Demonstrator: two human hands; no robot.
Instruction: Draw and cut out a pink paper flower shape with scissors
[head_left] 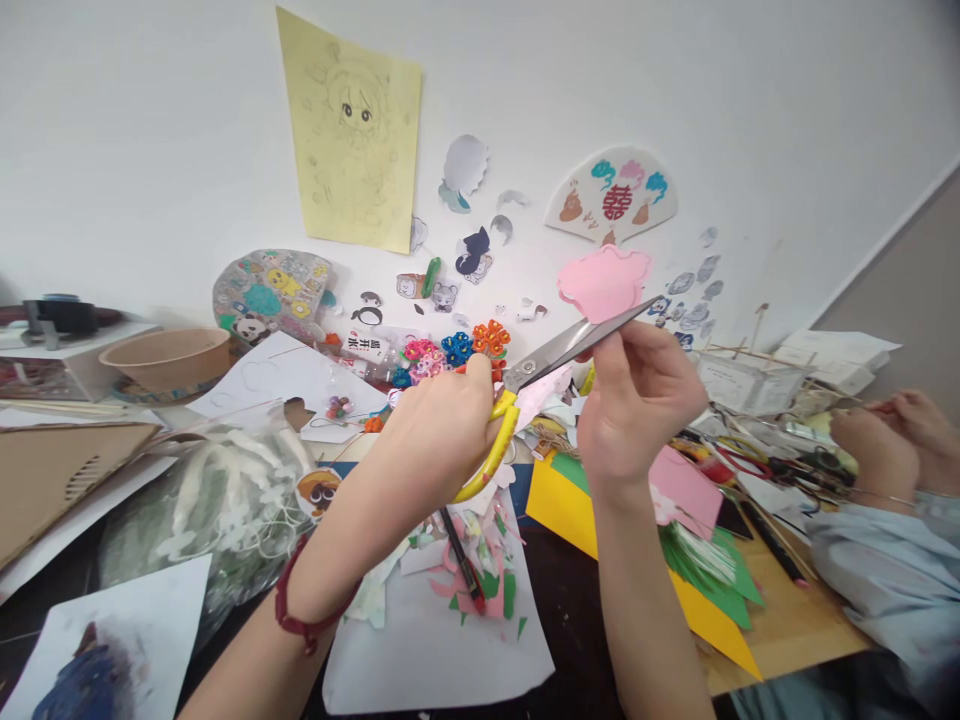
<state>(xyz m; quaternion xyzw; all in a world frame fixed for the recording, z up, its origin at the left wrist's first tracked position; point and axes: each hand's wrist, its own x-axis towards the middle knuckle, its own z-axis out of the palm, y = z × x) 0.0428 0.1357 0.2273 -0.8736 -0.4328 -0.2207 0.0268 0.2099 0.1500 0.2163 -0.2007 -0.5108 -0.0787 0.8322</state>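
Observation:
My left hand, with a dark red cord at the wrist, is closed round the yellow handle of a pair of scissors. Their blades point up and to the right, parted a little. At the blades sits a pink paper cutout with a wavy edge. My right hand pinches its lower edge between thumb and fingers. Below my hands, a white sheet carries pink and green paper scraps and a dark pen.
On the right, another person's hands are near the table. Yellow paper and a pink sheet lie beside my right forearm. A plastic bag and a brown bowl stand left. Drawings hang on the wall.

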